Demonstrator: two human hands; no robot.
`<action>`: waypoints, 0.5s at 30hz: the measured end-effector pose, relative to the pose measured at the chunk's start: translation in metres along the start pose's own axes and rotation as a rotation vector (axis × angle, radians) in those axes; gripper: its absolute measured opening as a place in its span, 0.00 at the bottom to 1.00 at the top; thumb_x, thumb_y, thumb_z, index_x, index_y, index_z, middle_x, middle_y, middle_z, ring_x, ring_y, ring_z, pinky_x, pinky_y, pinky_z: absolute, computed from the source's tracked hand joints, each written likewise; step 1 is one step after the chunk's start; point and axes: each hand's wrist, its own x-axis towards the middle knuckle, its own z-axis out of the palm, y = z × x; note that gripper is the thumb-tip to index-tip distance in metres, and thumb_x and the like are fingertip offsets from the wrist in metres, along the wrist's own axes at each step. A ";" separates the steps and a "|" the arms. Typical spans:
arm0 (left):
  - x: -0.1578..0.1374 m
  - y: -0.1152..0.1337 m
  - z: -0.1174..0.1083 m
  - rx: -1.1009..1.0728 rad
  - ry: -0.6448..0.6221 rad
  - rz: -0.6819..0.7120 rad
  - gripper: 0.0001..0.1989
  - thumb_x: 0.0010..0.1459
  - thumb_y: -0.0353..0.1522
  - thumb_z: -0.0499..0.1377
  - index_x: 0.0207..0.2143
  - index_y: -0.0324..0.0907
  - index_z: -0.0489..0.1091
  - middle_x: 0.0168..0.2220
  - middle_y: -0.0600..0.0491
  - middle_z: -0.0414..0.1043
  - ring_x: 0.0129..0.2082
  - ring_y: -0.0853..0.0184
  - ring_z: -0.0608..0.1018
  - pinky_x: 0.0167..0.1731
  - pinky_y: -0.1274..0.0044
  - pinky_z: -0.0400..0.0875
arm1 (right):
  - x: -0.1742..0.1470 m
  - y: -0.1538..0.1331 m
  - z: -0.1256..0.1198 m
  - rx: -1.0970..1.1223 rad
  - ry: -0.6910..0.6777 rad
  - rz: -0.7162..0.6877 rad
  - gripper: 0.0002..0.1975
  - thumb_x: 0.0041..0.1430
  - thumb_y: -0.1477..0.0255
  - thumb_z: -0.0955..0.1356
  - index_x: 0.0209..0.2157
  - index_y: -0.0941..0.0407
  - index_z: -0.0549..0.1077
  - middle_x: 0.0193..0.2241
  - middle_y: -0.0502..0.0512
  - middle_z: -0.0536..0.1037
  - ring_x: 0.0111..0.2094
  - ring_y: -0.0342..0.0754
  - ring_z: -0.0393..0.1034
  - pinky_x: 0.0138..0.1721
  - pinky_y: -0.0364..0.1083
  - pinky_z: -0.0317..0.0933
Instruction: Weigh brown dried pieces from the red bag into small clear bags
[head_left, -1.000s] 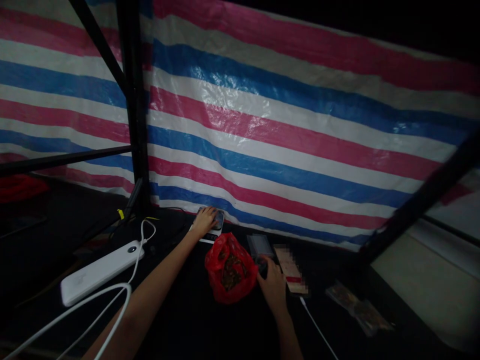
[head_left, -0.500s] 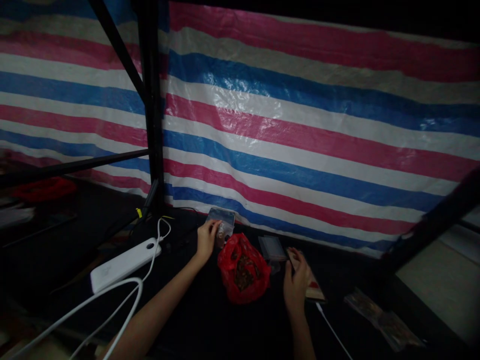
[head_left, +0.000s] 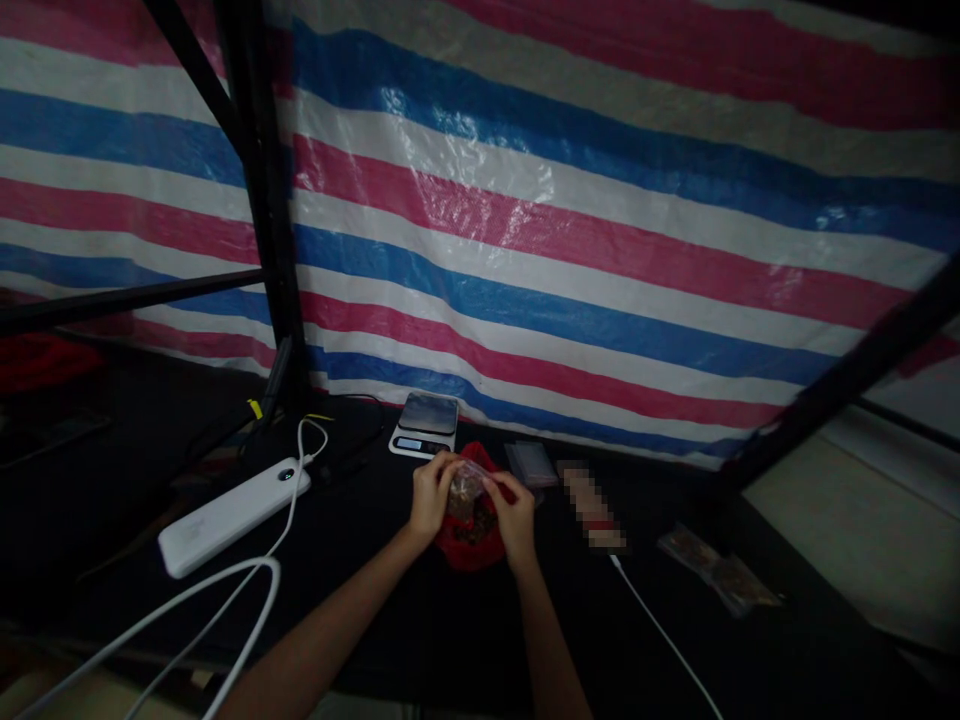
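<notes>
My left hand (head_left: 430,496) and my right hand (head_left: 514,510) pinch the upper edges of a small clear plastic bag (head_left: 466,487) from its two sides. Some brownish bits show inside the clear bag. Right beneath it stands an open red plastic bag (head_left: 471,556) with dark brown pieces in it, partly covered by my hands. Just behind my left hand is a small digital scale (head_left: 427,416) with a lit display. A stack of flat clear bags (head_left: 531,464) lies beyond my right hand.
To the right a phone (head_left: 592,508) lies with a white cable plugged in. Filled clear bags (head_left: 720,568) lie farther right. A white power bank (head_left: 232,518) with looping cables is at left. Black metal posts (head_left: 262,200) and a striped sheet (head_left: 525,240) bound the back.
My left hand has brought the clear bag from the scale to above the red bag. My right hand has left the phone and now grips the clear bag too. The view has shifted slightly.
</notes>
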 end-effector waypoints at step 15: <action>0.000 -0.001 0.001 0.023 -0.111 -0.024 0.11 0.56 0.36 0.50 0.29 0.39 0.69 0.23 0.55 0.69 0.23 0.71 0.70 0.25 0.81 0.62 | -0.006 0.005 -0.003 0.058 0.164 -0.021 0.09 0.49 0.69 0.66 0.25 0.59 0.75 0.26 0.53 0.75 0.29 0.45 0.68 0.36 0.46 0.61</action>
